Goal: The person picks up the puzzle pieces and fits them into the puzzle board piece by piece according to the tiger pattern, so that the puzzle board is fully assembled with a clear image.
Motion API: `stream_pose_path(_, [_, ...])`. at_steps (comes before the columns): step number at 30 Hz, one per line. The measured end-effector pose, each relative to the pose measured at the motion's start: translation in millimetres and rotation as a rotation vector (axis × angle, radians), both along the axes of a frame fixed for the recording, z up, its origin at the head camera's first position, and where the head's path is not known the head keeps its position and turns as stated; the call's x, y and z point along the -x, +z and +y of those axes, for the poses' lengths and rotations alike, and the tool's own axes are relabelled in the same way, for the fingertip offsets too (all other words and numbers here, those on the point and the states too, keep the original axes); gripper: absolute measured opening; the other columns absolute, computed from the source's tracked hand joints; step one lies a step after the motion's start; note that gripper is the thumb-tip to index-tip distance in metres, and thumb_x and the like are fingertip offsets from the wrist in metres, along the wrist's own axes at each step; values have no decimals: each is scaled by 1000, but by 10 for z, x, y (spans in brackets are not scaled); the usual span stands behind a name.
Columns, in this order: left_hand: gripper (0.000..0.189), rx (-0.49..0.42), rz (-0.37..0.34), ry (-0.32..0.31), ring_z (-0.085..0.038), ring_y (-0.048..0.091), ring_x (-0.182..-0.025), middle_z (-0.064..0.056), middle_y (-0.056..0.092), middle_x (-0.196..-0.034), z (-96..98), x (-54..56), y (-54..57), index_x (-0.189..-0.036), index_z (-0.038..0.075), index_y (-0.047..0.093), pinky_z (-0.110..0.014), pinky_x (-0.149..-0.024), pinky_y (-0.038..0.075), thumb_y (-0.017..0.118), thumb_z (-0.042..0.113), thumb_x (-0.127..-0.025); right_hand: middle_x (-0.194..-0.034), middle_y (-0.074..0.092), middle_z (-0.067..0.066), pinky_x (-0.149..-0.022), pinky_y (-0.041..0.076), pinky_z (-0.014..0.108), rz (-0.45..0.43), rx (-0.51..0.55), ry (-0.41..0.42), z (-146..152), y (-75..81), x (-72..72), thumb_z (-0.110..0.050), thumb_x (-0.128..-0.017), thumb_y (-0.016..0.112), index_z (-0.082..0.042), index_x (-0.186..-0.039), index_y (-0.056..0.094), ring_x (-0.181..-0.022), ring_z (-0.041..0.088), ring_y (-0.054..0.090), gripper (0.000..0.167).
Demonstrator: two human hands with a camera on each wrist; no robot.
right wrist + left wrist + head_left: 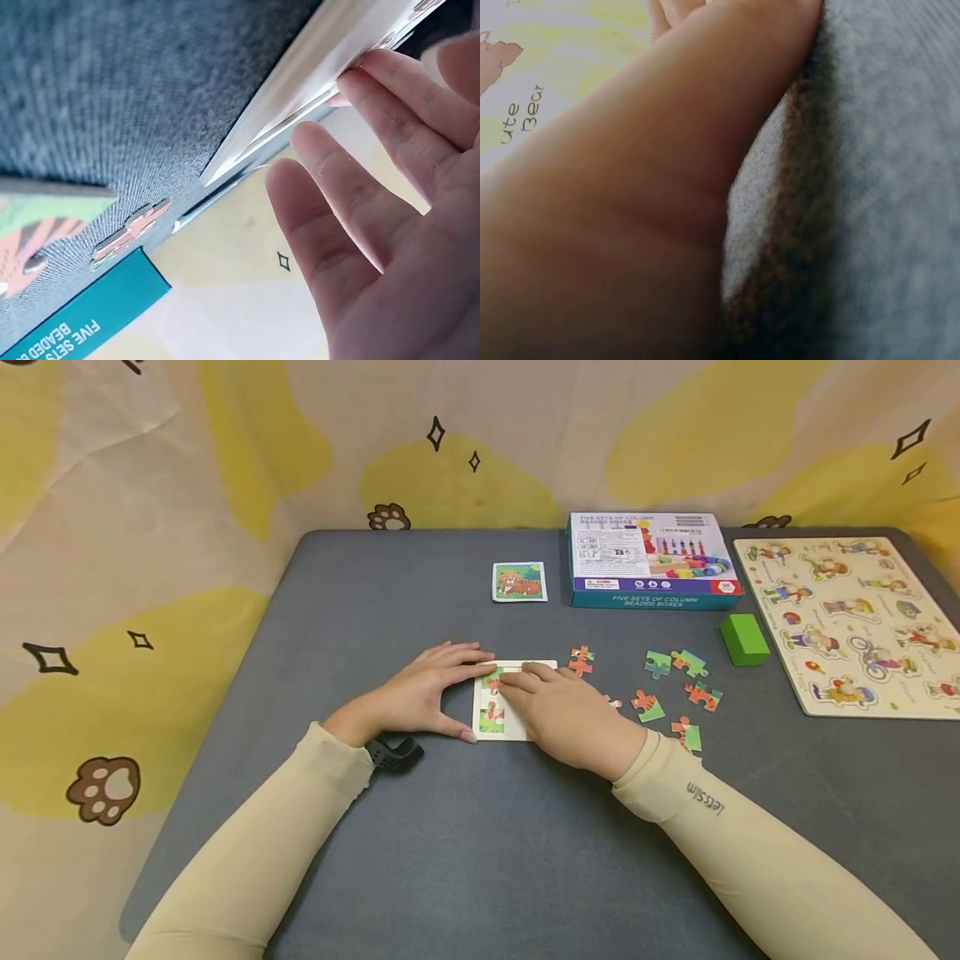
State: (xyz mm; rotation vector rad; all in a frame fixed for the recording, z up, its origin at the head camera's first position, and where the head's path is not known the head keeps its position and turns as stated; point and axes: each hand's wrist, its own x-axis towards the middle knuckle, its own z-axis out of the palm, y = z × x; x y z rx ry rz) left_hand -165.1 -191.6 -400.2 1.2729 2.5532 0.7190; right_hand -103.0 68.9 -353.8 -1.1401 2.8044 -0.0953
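Note:
A small white puzzle tray [517,728] lies flat on the dark grey table, with jigsaw pieces [492,718] along its left side. My left hand [412,693] rests beside that side, thumb at the near left corner and index finger at the far one. Over the tray, my right hand [564,714] reaches in from the right, its fingertips at the pieces. In the right wrist view, the fingers [390,112] are extended and touch the tray's top. Part of the tray is hidden under this hand. Mostly wrist and blurred skin fill the left wrist view.
Several loose jigsaw pieces [648,706] lie right of the tray. Farther back are a tiger picture card [520,582] and a bead-set box [652,602]. A green block [744,640] stands near a wooden picture board [817,703] at the right.

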Motion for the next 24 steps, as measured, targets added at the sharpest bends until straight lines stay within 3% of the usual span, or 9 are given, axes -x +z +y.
stream_pose_path(12, [100,-7,13,-2,-26,24,-157,-4,37,-167,-9,-12,-8,-160,14,46,-49,-128,7,91,52,-79,-148,53,17,-106,50,55,-6,26,-25,10,-21,23,-3,-102,58,-7,-153,55,-137,37,49,51])
stream_pose_path(15, [100,-2,8,2,-26,23,-157,-4,37,-167,-8,-17,-3,-160,14,46,-49,-128,7,91,51,-78,-138,62,15,-103,51,55,4,61,-32,92,32,85,-2,-98,63,-7,-142,64,-127,36,57,44])
stream_pose_path(18, [101,0,2,4,-26,22,-157,-4,36,-167,-3,-20,5,-160,13,45,-49,-129,7,92,50,-78,-117,71,12,-91,56,52,-14,71,-97,249,147,170,-2,-93,71,-7,-123,76,-104,32,67,30])
stream_pose_path(22, [102,5,-4,4,-26,22,-157,-5,36,-167,6,-19,21,-160,11,45,-49,-129,6,92,49,-78,-93,71,6,-71,57,46,-129,0,-239,496,314,278,-8,-89,81,-9,-101,80,-79,25,64,12])
stream_pose_path(24, [103,8,-6,4,-26,22,-157,-5,36,-167,9,-17,29,-160,11,44,-49,-129,6,92,49,-78,-86,68,3,-64,54,44,-203,-45,-285,601,374,315,-12,-87,86,-11,-96,77,-75,23,61,13])
